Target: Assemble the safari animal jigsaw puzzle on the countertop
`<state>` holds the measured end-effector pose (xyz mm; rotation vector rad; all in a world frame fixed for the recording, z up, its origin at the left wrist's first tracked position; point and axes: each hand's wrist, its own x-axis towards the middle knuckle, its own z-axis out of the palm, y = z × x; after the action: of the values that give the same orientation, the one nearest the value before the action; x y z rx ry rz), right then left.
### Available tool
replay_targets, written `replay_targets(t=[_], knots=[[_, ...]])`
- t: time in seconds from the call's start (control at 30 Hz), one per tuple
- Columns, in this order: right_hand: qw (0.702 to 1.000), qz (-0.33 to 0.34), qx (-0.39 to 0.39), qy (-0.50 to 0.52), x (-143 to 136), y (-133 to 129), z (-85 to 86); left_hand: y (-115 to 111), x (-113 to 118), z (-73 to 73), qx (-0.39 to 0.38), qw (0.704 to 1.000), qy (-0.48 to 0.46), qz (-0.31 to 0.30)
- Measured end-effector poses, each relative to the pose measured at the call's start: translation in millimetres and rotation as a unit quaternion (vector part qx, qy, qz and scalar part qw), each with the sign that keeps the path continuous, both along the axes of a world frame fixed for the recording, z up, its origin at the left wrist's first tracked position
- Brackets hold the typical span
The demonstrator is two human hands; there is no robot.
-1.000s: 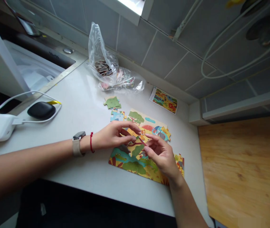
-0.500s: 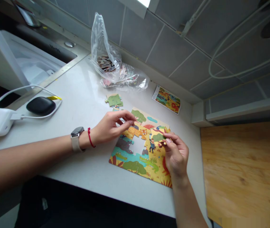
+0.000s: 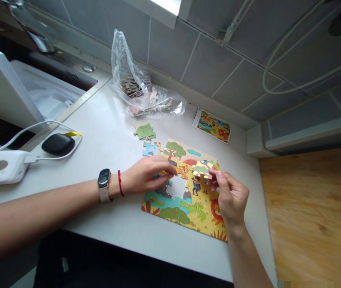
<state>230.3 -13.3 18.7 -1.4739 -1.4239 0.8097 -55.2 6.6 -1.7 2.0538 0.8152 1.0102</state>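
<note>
My right hand (image 3: 232,194) pinches a puzzle piece (image 3: 202,169) by its right edge, just above the upper right of a jigsaw puzzle (image 3: 174,215). The piece is tilted and shows green, cream and red. The jigsaw has animals, trees and a river, with a white gap near its middle. My left hand (image 3: 152,175) hovers over or rests on the puzzle's left side, its thumb and fingertips drawn together, with nothing visible between them. Beyond it lie a loose green piece (image 3: 145,131) and a light blue piece (image 3: 151,149).
A clear plastic bag (image 3: 158,102) of more pieces lies near the tiled wall. A small picture card (image 3: 212,125) is to its right. On the left are a white power strip (image 3: 11,176), a black case (image 3: 58,144) and a sink (image 3: 94,86). A wooden board (image 3: 314,208) stands right.
My right hand has turned the piece so that its face catches light. My left hand has shifted slightly down relative to the puzzle, uncovering the light blue piece. The view has moved a little.
</note>
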Motion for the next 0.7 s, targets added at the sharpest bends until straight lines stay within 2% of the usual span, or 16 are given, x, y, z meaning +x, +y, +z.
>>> replay_targets(t=[0.07,0.13,0.23,0.33,0.4,0.57,0.7], knots=[[0.999,-0.002,-0.004,-0.035,-2,1,-0.7,-1,1,-0.2,0.023,0.998,0.031,-0.043],[0.999,-0.006,-0.015,-0.052,-3,3,-0.7,1,0,-1.3,0.04,0.997,0.056,-0.037],[0.996,-0.022,-0.025,-0.078,-1,5,-1.2,9,-6,-5.8,0.068,0.991,0.096,0.06],[0.995,-0.033,-0.018,-0.091,1,5,-2.6,21,-17,-10.2,0.087,0.963,0.156,0.201],[0.995,-0.026,-0.015,-0.091,1,4,-2.4,30,-27,-10.8,0.081,0.944,0.193,0.255],[0.995,0.015,-0.004,-0.096,-3,1,1.4,48,-49,-9.9,0.052,0.924,0.237,0.297],[0.992,0.057,0.023,-0.107,-5,-1,1.8,56,-60,-14.6,0.019,0.918,0.259,0.299]])
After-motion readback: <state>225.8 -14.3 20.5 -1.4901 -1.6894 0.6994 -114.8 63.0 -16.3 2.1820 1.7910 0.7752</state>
